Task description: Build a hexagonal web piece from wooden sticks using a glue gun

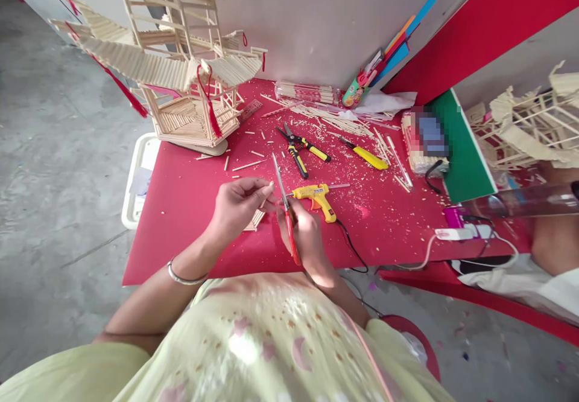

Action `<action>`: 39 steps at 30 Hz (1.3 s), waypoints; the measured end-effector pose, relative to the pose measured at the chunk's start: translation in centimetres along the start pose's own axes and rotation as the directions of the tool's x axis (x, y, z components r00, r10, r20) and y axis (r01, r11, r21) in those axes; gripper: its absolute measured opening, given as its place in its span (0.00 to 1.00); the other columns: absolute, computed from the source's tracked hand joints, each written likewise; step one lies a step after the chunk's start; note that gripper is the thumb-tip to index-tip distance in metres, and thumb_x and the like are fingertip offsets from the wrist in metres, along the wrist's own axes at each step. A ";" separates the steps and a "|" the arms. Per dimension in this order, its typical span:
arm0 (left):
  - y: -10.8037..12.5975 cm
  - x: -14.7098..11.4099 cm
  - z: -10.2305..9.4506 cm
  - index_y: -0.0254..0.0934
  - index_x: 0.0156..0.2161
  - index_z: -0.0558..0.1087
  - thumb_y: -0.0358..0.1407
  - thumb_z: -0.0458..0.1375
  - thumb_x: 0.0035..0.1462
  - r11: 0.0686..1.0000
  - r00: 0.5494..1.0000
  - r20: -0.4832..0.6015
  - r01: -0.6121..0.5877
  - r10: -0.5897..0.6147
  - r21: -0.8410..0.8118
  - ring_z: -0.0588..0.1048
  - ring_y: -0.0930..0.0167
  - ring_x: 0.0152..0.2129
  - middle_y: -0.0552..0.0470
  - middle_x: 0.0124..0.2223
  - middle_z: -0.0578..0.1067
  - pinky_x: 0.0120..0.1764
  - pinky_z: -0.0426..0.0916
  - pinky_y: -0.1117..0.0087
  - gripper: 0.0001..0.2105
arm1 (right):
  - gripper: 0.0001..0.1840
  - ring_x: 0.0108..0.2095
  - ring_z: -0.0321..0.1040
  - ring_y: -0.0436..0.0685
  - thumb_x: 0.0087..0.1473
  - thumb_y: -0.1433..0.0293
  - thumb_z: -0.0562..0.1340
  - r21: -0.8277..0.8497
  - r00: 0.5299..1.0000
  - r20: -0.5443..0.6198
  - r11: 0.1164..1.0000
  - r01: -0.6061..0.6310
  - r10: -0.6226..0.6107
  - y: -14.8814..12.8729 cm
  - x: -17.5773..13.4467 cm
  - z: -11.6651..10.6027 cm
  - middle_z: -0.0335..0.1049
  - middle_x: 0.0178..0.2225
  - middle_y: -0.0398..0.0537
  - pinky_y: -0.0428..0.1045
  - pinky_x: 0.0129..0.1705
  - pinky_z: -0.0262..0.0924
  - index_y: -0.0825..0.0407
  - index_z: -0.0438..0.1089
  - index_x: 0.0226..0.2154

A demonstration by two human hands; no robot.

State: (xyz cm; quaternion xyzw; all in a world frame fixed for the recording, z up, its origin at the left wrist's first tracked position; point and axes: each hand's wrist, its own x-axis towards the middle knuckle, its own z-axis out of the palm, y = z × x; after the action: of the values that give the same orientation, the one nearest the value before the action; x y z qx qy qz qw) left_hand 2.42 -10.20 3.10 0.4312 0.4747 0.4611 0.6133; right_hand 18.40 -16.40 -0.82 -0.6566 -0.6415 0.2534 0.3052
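Observation:
My right hand (304,228) is closed around red-handled scissors (289,224), their long metal blades pointing away from me. Close beside the blades, my left hand (239,206) is pinched, thumb against fingers. A tiny pale tip shows at its fingertips, too small to name for certain. Partly hidden under this hand, a small panel of wooden sticks (256,220) lies on the red tabletop (181,239). Just right of the scissors is a yellow hot glue gun (314,195) with a glue stick in its back. Black-and-yellow pliers (301,148) lie beyond it, handles spread.
A tall wooden-stick pagoda model (194,100) with red tassels stands at the back left. A yellow utility knife (368,156), loose sticks (335,118) and many scraps lie across the back. A green board (468,148) borders the right, where another person's arm (554,239) shows.

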 end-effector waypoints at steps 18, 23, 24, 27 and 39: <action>-1.0 2.9 -5.8 0.34 0.31 0.77 0.41 0.73 0.48 0.995 0.999 -0.035 0.020 -0.023 -0.095 0.70 0.77 0.16 0.53 0.23 0.75 0.17 0.61 0.77 0.13 | 0.28 0.41 0.72 0.60 0.59 0.57 0.68 -0.446 0.915 0.306 0.809 0.383 -0.264 7.0 -3.5 -4.1 0.79 0.37 0.50 0.50 0.40 0.64 0.47 0.72 0.59; -1.2 3.3 -7.2 0.33 0.31 0.78 0.37 0.72 0.46 0.999 0.999 -0.026 0.034 -0.034 -0.021 0.78 0.71 0.19 0.48 0.25 0.79 0.18 0.64 0.77 0.11 | 0.28 0.47 0.71 0.63 0.58 0.69 0.68 -0.474 0.902 0.390 0.800 0.367 -0.183 6.0 -2.9 -6.4 0.77 0.44 0.52 0.55 0.48 0.67 0.46 0.71 0.61; -1.2 3.5 -7.6 0.33 0.31 0.78 0.37 0.72 0.46 0.999 0.999 -0.015 0.043 -0.043 0.001 0.79 0.69 0.20 0.47 0.25 0.80 0.18 0.65 0.76 0.11 | 0.26 0.47 0.71 0.63 0.58 0.71 0.68 -0.483 0.905 0.391 0.799 0.358 -0.169 5.5 -2.8 -6.8 0.77 0.45 0.52 0.56 0.48 0.67 0.46 0.72 0.59; -1.3 3.8 -8.9 0.33 0.31 0.80 0.37 0.72 0.46 0.996 0.998 0.022 0.063 -0.064 0.062 0.81 0.66 0.22 0.45 0.26 0.81 0.19 0.67 0.76 0.10 | 0.18 0.44 0.74 0.60 0.63 0.71 0.64 -0.425 0.924 0.336 0.847 0.321 -0.182 3.4 -1.4 -7.3 0.77 0.47 0.51 0.55 0.46 0.69 0.47 0.76 0.54; -2.2 4.8 -9.8 0.33 0.37 0.82 0.40 0.74 0.48 0.993 0.985 0.147 0.073 -0.086 0.091 0.83 0.66 0.28 0.44 0.32 0.83 0.23 0.69 0.76 0.15 | 0.10 0.37 0.76 0.52 0.66 0.66 0.62 0.190 0.887 0.231 0.913 0.361 -0.399 -2.8 10.9 1.7 0.81 0.38 0.45 0.48 0.41 0.68 0.50 0.79 0.40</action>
State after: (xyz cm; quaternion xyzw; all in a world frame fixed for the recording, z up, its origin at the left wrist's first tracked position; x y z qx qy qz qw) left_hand -6.25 -5.02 -1.65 0.4714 0.4631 0.3815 0.6463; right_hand 15.73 -5.46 0.70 -0.4548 -0.7729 0.3190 0.3066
